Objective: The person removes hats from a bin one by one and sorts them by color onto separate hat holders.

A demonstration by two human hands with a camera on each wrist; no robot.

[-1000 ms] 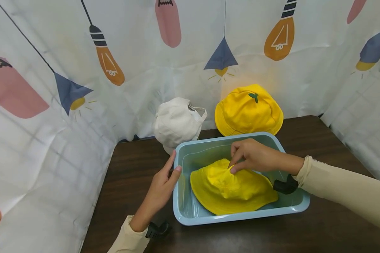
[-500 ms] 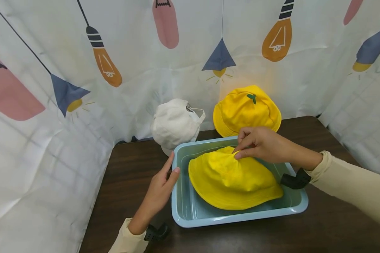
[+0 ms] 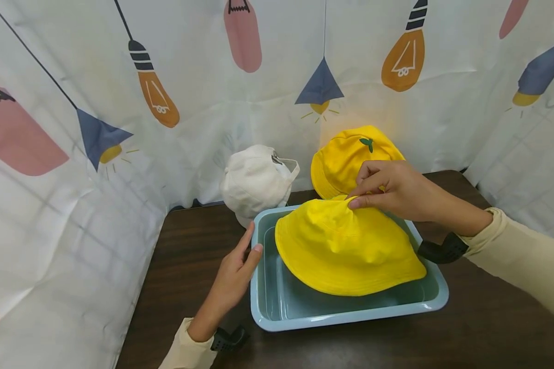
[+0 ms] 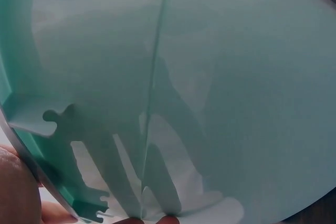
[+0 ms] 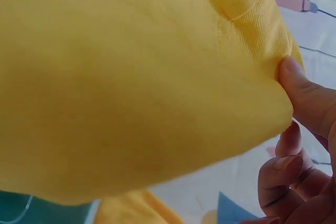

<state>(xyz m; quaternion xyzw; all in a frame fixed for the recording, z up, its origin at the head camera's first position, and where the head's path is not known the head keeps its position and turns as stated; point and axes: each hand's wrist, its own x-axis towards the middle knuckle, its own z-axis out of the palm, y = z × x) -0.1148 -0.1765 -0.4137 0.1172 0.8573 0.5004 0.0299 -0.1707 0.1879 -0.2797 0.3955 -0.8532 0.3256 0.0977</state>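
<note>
In the head view, my right hand pinches the crown of a bright yellow bucket hat between thumb and fingers. The hat hangs above a light blue plastic basin, brim downward. Up close in the right wrist view, the thumb presses the yellow hat's cloth against a finger, with other fingers curled below. My left hand holds the basin's left end, thumb at the rim and fingers along the outside. The left wrist view shows fingertips against the basin's pale green-blue outer wall.
Behind the basin, a white cap stands at the left on the dark wooden table. A second yellow hat with a green sprout sits at the back right, partly hidden by my right hand. A printed curtain encloses the table.
The right hand has raised the yellow bucket hat from inside the basin, moving up and slightly right in the head view. My left hand has stayed at the basin's left end.
</note>
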